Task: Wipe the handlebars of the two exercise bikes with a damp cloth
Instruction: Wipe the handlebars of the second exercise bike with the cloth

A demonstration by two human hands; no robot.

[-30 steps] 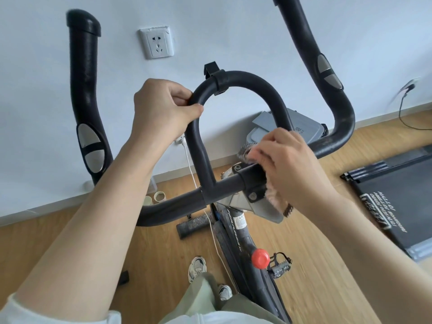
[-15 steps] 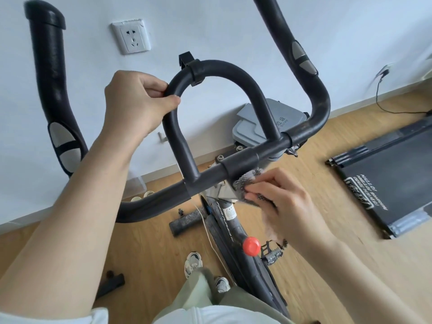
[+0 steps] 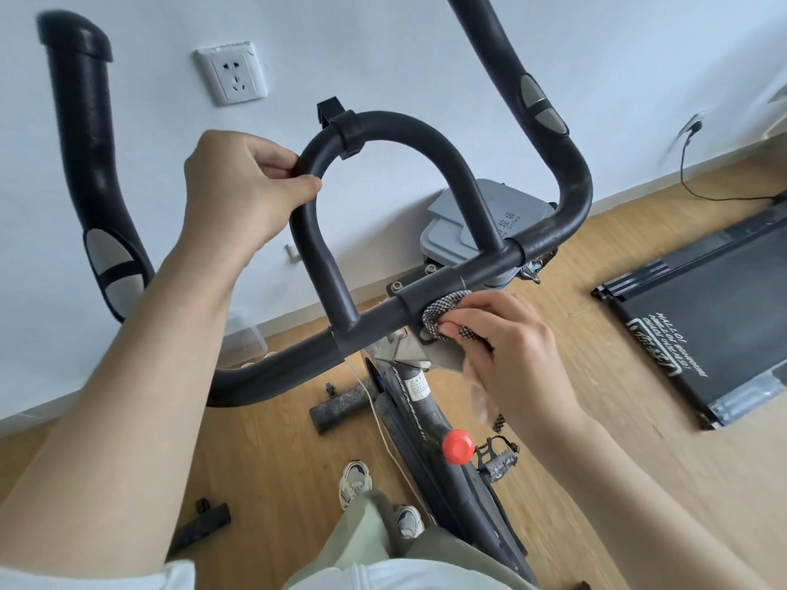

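Observation:
A black foam-covered handlebar (image 3: 430,138) of an exercise bike fills the view, with a central loop, a crossbar and two upswept outer grips. My left hand (image 3: 238,193) is wrapped around the left side of the loop. My right hand (image 3: 511,351) presses a checkered black-and-white cloth (image 3: 443,310) with a pink underside against the underside of the crossbar's centre clamp. Part of the cloth hangs down below my palm. Only one bike is in view.
The bike's frame with a red knob (image 3: 458,446) and a pedal (image 3: 498,459) runs down between my legs. A grey lidded bin (image 3: 447,232) stands by the white wall. A black treadmill (image 3: 702,330) lies on the wooden floor at right. A wall socket (image 3: 232,74) is upper left.
My right hand with the cloth dropped from the top of the crossbar clamp to its underside and now rubs there. My left hand has kept its grip on the loop.

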